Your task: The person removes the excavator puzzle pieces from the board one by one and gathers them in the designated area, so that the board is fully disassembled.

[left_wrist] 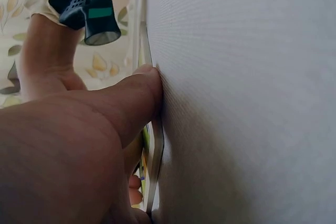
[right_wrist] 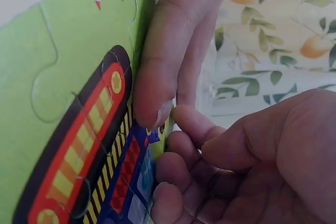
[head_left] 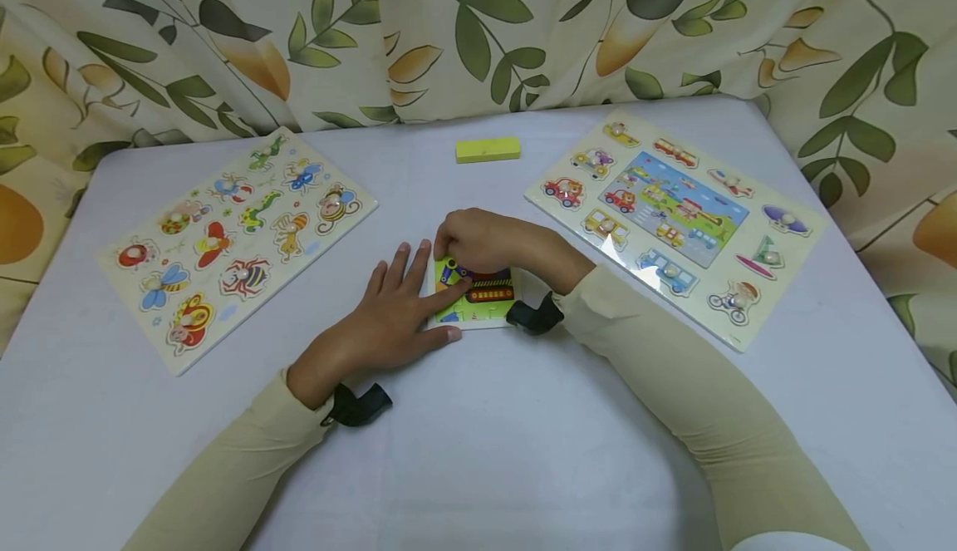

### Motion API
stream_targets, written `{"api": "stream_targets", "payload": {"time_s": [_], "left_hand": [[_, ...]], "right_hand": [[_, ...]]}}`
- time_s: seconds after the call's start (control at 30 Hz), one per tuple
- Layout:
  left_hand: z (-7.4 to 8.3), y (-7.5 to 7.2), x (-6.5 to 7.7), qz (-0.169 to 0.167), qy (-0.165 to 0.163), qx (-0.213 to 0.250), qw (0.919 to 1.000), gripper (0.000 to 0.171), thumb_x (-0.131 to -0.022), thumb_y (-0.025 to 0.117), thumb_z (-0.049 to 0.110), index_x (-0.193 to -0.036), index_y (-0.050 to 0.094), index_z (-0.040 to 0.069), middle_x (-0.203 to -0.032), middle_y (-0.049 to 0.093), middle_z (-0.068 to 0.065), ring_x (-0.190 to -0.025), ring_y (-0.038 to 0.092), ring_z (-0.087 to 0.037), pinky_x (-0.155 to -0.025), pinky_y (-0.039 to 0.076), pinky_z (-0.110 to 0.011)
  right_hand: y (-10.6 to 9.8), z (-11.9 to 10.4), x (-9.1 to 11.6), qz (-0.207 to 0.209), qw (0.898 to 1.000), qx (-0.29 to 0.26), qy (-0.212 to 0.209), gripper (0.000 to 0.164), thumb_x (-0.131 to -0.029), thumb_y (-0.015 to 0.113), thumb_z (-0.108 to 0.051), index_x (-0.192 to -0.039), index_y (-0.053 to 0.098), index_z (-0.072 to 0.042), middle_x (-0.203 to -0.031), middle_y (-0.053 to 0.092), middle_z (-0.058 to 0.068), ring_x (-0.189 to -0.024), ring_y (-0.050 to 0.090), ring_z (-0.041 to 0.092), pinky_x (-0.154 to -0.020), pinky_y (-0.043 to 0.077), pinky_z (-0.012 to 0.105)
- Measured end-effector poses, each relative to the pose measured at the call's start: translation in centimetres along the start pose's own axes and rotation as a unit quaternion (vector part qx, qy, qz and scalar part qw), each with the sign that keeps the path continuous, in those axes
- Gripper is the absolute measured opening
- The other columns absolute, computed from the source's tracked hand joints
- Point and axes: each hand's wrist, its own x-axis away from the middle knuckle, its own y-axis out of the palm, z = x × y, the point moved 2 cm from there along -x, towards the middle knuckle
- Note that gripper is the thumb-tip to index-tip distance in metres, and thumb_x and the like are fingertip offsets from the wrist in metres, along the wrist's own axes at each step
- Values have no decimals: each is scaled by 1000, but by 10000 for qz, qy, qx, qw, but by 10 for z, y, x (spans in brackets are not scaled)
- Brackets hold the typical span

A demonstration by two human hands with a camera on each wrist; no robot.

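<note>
A small jigsaw puzzle (head_left: 488,312) lies on the table between the hands, green with a red-and-black tracked vehicle. In the right wrist view its joined pieces (right_wrist: 68,61) are seen close up. My left hand (head_left: 399,318) has its fingers spread, with the index finger laid across the puzzle and the thumb along its near-left side. My right hand (head_left: 486,239) bends over the puzzle's far part, fingers curled and fingertips at its far-left corner. No piece shows between its thumb and forefinger. The right hand hides much of the puzzle's far part.
An insect peg board (head_left: 232,293) lies on the left, and a vehicle peg board (head_left: 725,310) on the right. A yellow block (head_left: 488,150) sits beyond the puzzle. The table (head_left: 478,443) has a white cloth; a leaf-patterned curtain (head_left: 478,36) hangs behind it.
</note>
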Motion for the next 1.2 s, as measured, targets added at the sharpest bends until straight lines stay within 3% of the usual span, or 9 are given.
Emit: {"api": "stream_targets", "payload": {"time_s": [0.27, 0.6, 0.93, 1.03, 1.2], "left_hand": [[1, 0, 0, 21, -59, -15, 10000, 64, -95, 52, 55, -152, 30, 37, -159, -13, -20, -143, -16, -42, -109, 0, -63], [4, -2, -1, 17, -29, 234, 9997, 58, -97, 54, 49, -150, 37, 34, -159, -11, -23, -142, -17, -44, -108, -3, -65], [3, -2, 0, 49, -21, 245, 9997, 57, -96, 55, 48, -149, 38, 34, -159, -10, -23, -142, -15, -45, -108, -2, -65], [3, -3, 0, 50, -17, 244, 9997, 57, -96, 54, 50, -149, 38, 35, -159, -11, -21, -142, -14, -45, -108, -2, -65], [2, -2, 0, 21, -55, 236, 9997, 59, -96, 55, 50, -149, 36, 35, -160, -13, -19, -142, -16, -44, -108, -3, -65]], "right_hand": [[-1, -1, 1, 209, 9993, 288, 93, 32, -99, 43, -6, -118, 68, 0, -117, 65, 10, -104, 58, 19, -95, 45, 35], [-5, -7, 9, -123, 9986, 191, 468, 36, -96, 44, -3, -126, 65, -1, -130, 60, 13, -105, 57, 21, -90, 48, 37], [-7, -2, 5, -36, 9996, -127, 268, 34, -98, 42, -2, -121, 67, 1, -119, 64, 12, -99, 60, 23, -89, 49, 37], [-7, 0, 4, 108, 9999, 51, 86, 33, -99, 42, -4, -119, 67, -3, -118, 63, 9, -100, 57, 21, -90, 47, 36], [-6, 5, 0, 410, 9953, 679, -564, 33, -99, 43, -4, -113, 73, -10, -111, 61, 5, -96, 55, 18, -87, 44, 32]]}}
